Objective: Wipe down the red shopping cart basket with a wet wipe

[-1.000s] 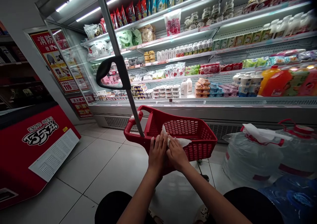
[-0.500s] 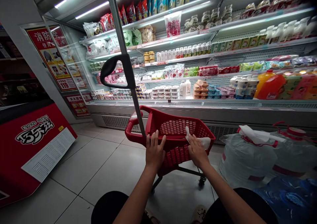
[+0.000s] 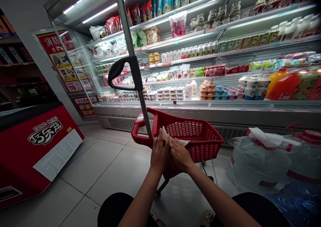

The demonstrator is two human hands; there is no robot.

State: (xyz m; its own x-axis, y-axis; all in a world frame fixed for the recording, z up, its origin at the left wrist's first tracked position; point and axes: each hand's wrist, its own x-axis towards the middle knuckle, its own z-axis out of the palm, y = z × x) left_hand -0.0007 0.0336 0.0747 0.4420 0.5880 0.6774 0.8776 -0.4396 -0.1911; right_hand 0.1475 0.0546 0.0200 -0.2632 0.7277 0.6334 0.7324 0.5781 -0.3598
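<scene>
From where I stand, the step in hand looks like wiping the red cart [image 3: 207, 150], squarely at twelve o'clock. On its six o'clock side, the right hand [image 3: 181, 154] lies flat-fingered over a white cloth [image 3: 185, 142]; I can't tell whether it pinches any. The left hand [image 3: 159, 155], fingers straight, rests alongside, apparently gripping nothing. Carrying on toward three o'clock would call for steady, even pressure.

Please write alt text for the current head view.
A bare left hand and a right hand over a white cloth or tissue touch a red plastic shopping cart; behind, a lit grey refrigerated display holds packaged goods.
</scene>
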